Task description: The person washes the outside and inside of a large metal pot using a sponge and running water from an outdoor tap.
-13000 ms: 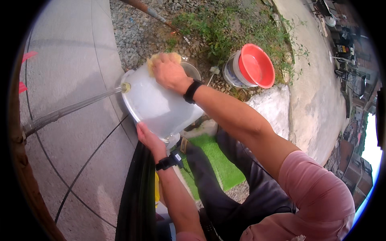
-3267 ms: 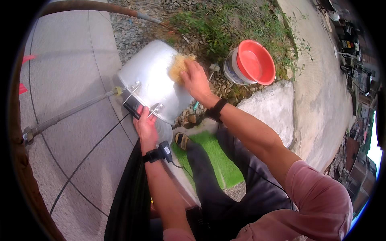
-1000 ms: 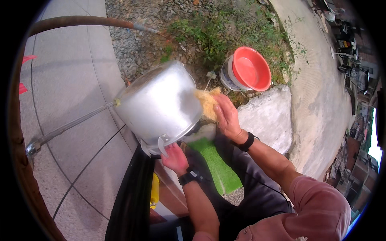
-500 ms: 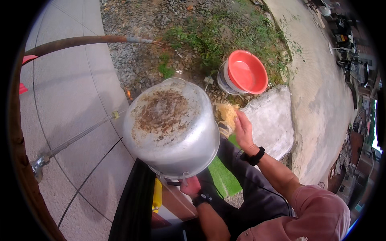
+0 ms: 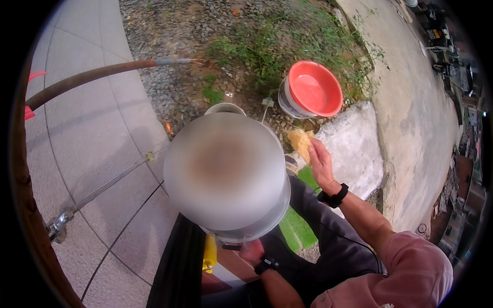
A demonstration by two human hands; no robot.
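A large silver metal pot (image 5: 231,215) is turned with its base toward me, tilted over my lap. Its brown-stained base is badly blurred now. My left hand (image 5: 251,252) is closed at the pot's near rim, round a handle partly hidden by the fingers. To the right of the pot, apart from it, my right hand (image 5: 322,163) pinches a yellowish fibrous loofah scrubber (image 5: 301,142) in its fingertips.
An orange-red basin (image 5: 314,88) sits tilted on a whitish bucket (image 5: 288,100) by the weeds. Behind the pot, a pale rim (image 5: 226,107) shows. A rusty pipe (image 5: 102,72) and a metal tap (image 5: 60,224) with clear tubing cross the left paving. A concrete slab (image 5: 354,149) lies right.
The pot's stained base was fairly sharp and is now smeared by blur. The pot sits slightly lower and further right in view. My right hand and the loofah scrubber have moved slightly right.
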